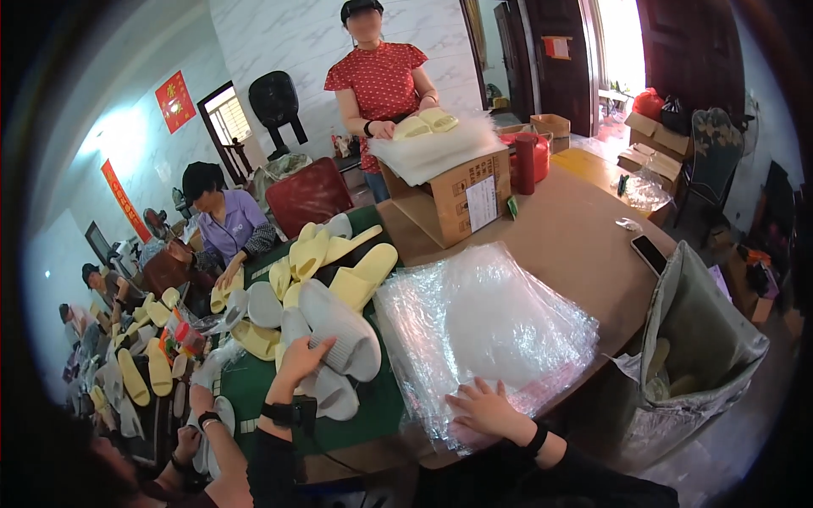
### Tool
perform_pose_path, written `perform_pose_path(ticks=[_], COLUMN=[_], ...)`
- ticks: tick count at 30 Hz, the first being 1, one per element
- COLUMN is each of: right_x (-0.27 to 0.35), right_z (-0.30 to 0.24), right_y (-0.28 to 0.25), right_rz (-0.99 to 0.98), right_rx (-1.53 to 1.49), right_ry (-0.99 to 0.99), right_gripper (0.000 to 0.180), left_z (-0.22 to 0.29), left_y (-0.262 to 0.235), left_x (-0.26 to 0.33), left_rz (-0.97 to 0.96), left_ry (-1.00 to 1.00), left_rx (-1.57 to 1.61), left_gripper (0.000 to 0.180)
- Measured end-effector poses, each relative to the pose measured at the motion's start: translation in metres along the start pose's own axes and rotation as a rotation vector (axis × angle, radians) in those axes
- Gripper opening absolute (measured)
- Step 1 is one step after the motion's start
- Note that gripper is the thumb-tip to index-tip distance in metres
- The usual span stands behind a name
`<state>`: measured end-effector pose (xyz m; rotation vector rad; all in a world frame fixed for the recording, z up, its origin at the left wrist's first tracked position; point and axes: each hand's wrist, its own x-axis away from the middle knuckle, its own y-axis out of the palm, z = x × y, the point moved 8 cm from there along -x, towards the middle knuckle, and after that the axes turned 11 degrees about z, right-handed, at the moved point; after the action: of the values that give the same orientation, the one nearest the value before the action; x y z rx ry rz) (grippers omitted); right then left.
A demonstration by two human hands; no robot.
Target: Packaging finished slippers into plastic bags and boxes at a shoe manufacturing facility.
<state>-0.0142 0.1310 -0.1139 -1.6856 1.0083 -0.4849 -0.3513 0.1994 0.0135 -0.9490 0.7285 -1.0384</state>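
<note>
My left hand (298, 362), with a black band on its wrist, grips the near side of a ribbed grey slipper (340, 328). Some of its fingers are hidden against the slipper. Just below lies another grey slipper (335, 396), close to that hand. My right hand (489, 410) rests with fingers spread on the near edge of a stack of clear plastic bags (483, 313). Beyond my left hand, pale yellow slippers (364, 275) are piled with more grey ones on a green mat (377, 427).
Across the table a person in red handles yellow slippers above a cardboard box (461, 199). At left, other people work among slippers; a neighbour's hands (201, 400) are near my left forearm. A phone (649, 254) lies at the right edge, beside a large lined bin (703, 339).
</note>
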Motion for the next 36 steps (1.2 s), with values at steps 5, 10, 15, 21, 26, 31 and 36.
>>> perform_pose_path(ticks=[5, 10, 15, 21, 26, 31, 36], right_x=[0.006, 0.009, 0.005, 0.007, 0.006, 0.009, 0.012], right_z=[0.004, 0.009, 0.008, 0.009, 0.014, 0.017, 0.028], right_y=[0.012, 0.011, 0.018, 0.012, 0.034, 0.027, 0.036], right_rz=[0.024, 0.066, -0.027, -0.003, 0.031, -0.039, -0.013], right_rx=[-0.022, -0.01, 0.041, -0.115, -0.029, -0.103, -0.075], right_ry=[-0.009, -0.011, -0.016, 0.016, -0.024, 0.005, 0.008], right_gripper=[0.058, 0.056, 0.056, 0.052, 0.052, 0.054, 0.05], left_z=[0.064, 0.178, 0.241, 0.28, 0.251, 0.227, 0.183], left_y=[0.006, 0.027, 0.049, 0.097, 0.177, 0.196, 0.197], left_x=[0.029, 0.081, 0.108, 0.08, 0.073, 0.137, 0.161], left_rz=[-0.144, -0.456, -0.42, -0.396, -0.55, -0.824, -0.417], left_ry=[-0.168, -0.319, -0.358, -0.462, -0.603, 0.083, 0.448], left_rx=[0.967, 1.554, 2.06, 2.387, 1.575, 0.675, 0.511], left_gripper=[0.056, 0.05, 0.049, 0.053, 0.052, 0.032, 0.034])
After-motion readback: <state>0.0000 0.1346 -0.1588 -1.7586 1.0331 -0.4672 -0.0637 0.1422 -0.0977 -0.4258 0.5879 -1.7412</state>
